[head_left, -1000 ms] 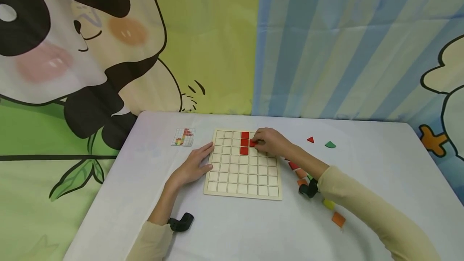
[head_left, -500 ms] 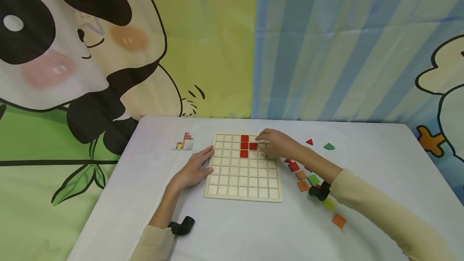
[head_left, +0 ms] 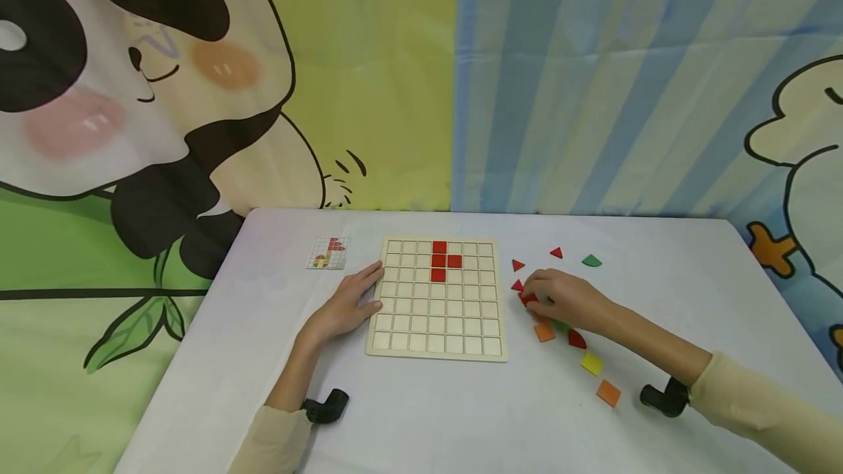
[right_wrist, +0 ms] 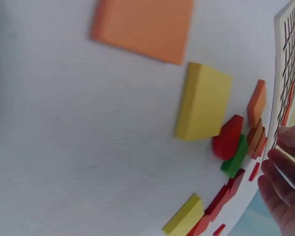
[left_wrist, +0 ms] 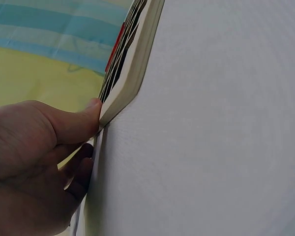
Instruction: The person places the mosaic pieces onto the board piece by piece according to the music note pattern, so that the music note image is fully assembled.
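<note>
A square wooden grid board point(head_left: 418, 307) lies flat on the table, with several red square tiles point(head_left: 439, 260) set in its upper cells. My left hand point(head_left: 342, 306) rests against the board's left edge; in the left wrist view its thumb touches the board's side. Right of the board, my right hand point(head_left: 569, 301) reaches down among loose tiles, its fingertips at a red square tile point(head_left: 527, 299). In the right wrist view a gap shows between thumb and fingers, with no tile between them. This hand partly covers the tiles beneath it.
A small pattern card point(head_left: 328, 253) lies left of the board. Around the right hand are red triangles point(head_left: 517, 265), a green quarter-round tile point(head_left: 592, 260), a red quarter-round tile point(head_left: 577, 339), a yellow square point(head_left: 592, 363) and orange squares point(head_left: 609, 393). A printed curtain hangs behind the table.
The right hand let go of a red square tile, which now sits in a board cell, and moved right and down to the loose tiles. The left hand stays at the board's edge.
</note>
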`<state>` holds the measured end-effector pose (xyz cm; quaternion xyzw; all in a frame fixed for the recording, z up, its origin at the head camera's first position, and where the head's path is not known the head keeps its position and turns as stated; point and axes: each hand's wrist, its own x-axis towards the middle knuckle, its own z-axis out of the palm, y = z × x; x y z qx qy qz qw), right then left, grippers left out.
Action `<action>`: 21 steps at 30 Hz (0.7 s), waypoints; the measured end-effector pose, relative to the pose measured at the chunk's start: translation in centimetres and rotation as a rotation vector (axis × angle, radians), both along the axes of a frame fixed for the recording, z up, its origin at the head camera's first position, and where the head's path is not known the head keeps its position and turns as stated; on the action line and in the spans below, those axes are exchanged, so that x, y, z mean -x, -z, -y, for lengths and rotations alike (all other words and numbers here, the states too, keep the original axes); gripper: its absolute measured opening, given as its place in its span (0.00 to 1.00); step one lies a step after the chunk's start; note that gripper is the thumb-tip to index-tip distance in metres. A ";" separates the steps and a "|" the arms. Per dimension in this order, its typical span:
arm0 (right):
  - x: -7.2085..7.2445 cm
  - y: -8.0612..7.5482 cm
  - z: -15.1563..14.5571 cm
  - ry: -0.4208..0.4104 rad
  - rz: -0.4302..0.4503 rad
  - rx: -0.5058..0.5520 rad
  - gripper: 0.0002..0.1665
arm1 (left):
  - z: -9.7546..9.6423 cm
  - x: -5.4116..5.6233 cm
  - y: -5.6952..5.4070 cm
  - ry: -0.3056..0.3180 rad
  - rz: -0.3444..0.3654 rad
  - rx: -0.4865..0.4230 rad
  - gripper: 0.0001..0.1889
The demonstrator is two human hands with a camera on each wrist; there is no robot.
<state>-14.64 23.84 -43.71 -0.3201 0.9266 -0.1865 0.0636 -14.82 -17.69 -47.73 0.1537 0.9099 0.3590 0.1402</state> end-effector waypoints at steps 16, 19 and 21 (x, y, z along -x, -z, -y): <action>0.7 1.3 -0.7 0.006 -0.031 -0.056 0.05 | -0.2 -0.1 -0.2 0.003 0.002 -0.008 0.34; 0.9 1.2 -0.7 -0.026 -0.039 -0.057 0.05 | -0.2 -0.1 -0.3 0.003 0.002 -0.008 0.34; 1.1 1.0 -0.6 -0.053 -0.042 -0.062 0.05 | -0.2 -0.1 -0.4 -0.003 0.005 -0.005 0.34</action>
